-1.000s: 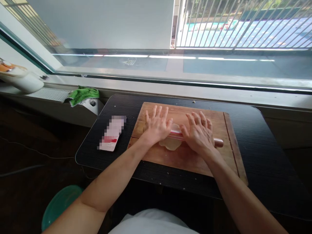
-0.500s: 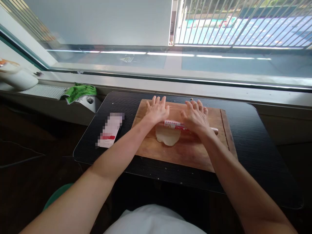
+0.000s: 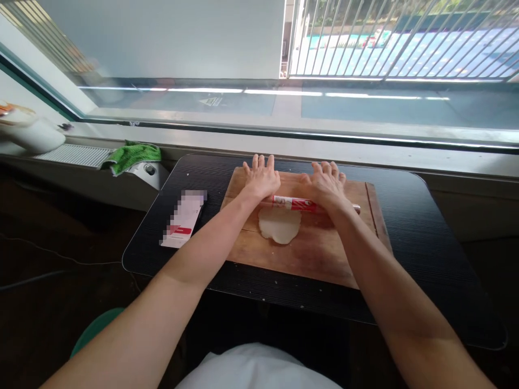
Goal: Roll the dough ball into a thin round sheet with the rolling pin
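Observation:
A rolling pin (image 3: pixel 294 203) with a red and white label lies crosswise on a wooden cutting board (image 3: pixel 300 256). Flattened pale dough (image 3: pixel 279 227) lies on the board, its far edge at the pin. My left hand (image 3: pixel 261 177) rests over the pin's left part with fingers stretched forward, holding nothing. On the right part of the pin, my right hand (image 3: pixel 327 183) lies palm down, its fingers also stretched out. The palms and wrists hide both ends of the pin in part.
The board sits on a black table (image 3: pixel 413 227). A phone (image 3: pixel 183 219) lies left of the board. Beyond the table stand a windowsill (image 3: pixel 308 145) and a heater with a green cloth (image 3: pixel 133 155) on it. A green rounded object (image 3: pixel 95 327) shows below at left.
Both hands have slid slightly forward, away from me. The rolling pin has turned and moved a little towards the far side, showing more of the dough.

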`<state>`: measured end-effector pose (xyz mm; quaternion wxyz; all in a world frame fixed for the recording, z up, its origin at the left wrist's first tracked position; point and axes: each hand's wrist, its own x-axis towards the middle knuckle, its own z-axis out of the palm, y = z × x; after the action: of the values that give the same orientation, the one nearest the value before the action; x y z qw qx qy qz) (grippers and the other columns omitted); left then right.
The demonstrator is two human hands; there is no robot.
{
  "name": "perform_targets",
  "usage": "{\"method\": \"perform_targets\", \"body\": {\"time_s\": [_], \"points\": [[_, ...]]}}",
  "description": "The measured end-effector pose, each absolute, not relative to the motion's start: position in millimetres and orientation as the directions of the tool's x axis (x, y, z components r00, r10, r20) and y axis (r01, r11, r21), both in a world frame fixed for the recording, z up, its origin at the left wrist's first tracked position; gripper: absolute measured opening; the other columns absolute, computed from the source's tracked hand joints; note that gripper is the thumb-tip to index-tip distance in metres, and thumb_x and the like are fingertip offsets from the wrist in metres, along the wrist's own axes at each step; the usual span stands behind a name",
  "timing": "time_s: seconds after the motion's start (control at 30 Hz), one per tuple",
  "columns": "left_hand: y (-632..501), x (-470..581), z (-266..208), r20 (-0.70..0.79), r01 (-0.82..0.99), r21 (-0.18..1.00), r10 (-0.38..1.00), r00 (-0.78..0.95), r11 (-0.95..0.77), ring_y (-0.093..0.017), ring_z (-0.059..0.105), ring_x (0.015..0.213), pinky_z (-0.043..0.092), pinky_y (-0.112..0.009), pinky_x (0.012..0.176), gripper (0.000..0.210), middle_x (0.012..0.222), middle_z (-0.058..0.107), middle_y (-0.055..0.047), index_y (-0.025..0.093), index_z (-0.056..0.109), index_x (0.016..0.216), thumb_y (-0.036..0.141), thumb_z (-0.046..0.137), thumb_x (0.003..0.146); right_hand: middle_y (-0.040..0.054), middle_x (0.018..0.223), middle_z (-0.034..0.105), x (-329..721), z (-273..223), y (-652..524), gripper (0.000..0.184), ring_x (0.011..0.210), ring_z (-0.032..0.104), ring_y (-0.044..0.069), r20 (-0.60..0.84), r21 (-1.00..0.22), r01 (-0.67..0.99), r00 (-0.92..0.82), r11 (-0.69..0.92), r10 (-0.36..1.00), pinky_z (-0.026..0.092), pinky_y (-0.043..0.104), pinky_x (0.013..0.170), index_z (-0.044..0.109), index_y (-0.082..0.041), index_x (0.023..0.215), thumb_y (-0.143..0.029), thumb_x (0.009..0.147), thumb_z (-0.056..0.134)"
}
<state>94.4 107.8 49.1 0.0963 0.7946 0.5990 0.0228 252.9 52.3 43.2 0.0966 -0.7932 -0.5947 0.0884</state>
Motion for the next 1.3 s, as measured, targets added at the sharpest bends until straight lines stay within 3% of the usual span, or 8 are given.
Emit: {"method": "perform_targets", "body": {"time_s": [0.23, 0.43, 0.67, 0.83, 1.03, 1.2, 1.3], "points": [[67, 81, 46, 0.000, 0.921, 0.192, 0.938, 0.346, -0.340, -0.027, 0.014, 0.157, 0.012, -0.057, 0.126, 0.062, 0.168, 0.027, -0.007, 0.024, 0.023, 0.162, 0.040, 0.027, 0.102, 0.0124, 0.158, 0.044, 242, 35, 3, 0.058, 0.152, 0.024, 0.032, 0.133, -0.188, 0.976, 0.139, -0.113, 0.981, 0.020, 0.056, 0.121, 0.050, -0.021, 0.148, -0.047, 0.100, 0.030], [103, 96, 51, -0.046, 0.940, 0.160, 0.949, 0.311, -0.300, -0.028, 0.015, 0.157, 0.016, -0.058, 0.125, 0.062, 0.167, 0.028, -0.012, 0.018, 0.025, 0.161, 0.034, 0.028, 0.101, 0.0167, 0.162, 0.035, 251, 43, 42, 0.062, 0.152, 0.022, 0.036, -0.015, -0.221, 0.943, 0.250, -0.247, 0.968, 0.025, 0.059, 0.118, 0.043, -0.014, 0.152, -0.046, 0.100, 0.031], [75, 87, 47, 0.027, 0.917, 0.208, 0.939, 0.343, -0.341, -0.028, 0.019, 0.156, 0.018, -0.058, 0.124, 0.060, 0.165, 0.033, -0.009, 0.021, 0.026, 0.161, 0.036, 0.027, 0.102, 0.0142, 0.156, 0.045, 247, 33, 11, 0.056, 0.150, 0.027, 0.034, 0.122, -0.231, 0.968, 0.125, -0.094, 0.985, 0.023, 0.059, 0.119, 0.051, -0.019, 0.146, -0.044, 0.099, 0.032], [103, 97, 48, -0.006, 0.938, 0.177, 0.952, 0.305, -0.299, -0.029, 0.020, 0.155, 0.019, -0.060, 0.124, 0.061, 0.164, 0.034, -0.012, 0.016, 0.029, 0.160, 0.031, 0.032, 0.100, 0.0175, 0.161, 0.038, 254, 40, 45, 0.061, 0.152, 0.022, 0.037, -0.023, -0.276, 0.932, 0.236, -0.233, 0.971, 0.022, 0.063, 0.118, 0.046, -0.013, 0.150, -0.044, 0.098, 0.035], [65, 85, 45, 0.018, 0.912, 0.204, 0.933, 0.361, -0.357, -0.029, 0.020, 0.156, 0.019, -0.058, 0.124, 0.060, 0.165, 0.033, -0.009, 0.021, 0.030, 0.160, 0.036, 0.030, 0.102, 0.0117, 0.157, 0.046, 243, 36, 3, 0.056, 0.151, 0.027, 0.032, 0.075, -0.186, 0.976, 0.133, -0.117, 0.988, 0.023, 0.056, 0.120, 0.051, -0.020, 0.146, -0.044, 0.100, 0.030], [105, 100, 47, 0.034, 0.930, 0.193, 0.949, 0.312, -0.313, -0.029, 0.020, 0.155, 0.018, -0.061, 0.124, 0.061, 0.164, 0.035, -0.012, 0.019, 0.031, 0.159, 0.029, 0.035, 0.099, 0.0164, 0.160, 0.039, 254, 43, 45, 0.063, 0.151, 0.024, 0.035, -0.045, -0.186, 0.954, 0.229, -0.234, 0.972, 0.027, 0.059, 0.118, 0.042, -0.015, 0.153, -0.047, 0.100, 0.031], [103, 98, 46, 0.040, 0.923, 0.191, 0.942, 0.333, -0.334, -0.030, 0.021, 0.155, 0.020, -0.061, 0.123, 0.060, 0.163, 0.036, -0.013, 0.018, 0.032, 0.158, 0.027, 0.036, 0.099, 0.0172, 0.159, 0.041, 252, 42, 40, 0.060, 0.150, 0.026, 0.036, -0.031, -0.228, 0.948, 0.219, -0.220, 0.975, 0.027, 0.061, 0.116, 0.046, -0.015, 0.149, -0.045, 0.100, 0.030]]}}
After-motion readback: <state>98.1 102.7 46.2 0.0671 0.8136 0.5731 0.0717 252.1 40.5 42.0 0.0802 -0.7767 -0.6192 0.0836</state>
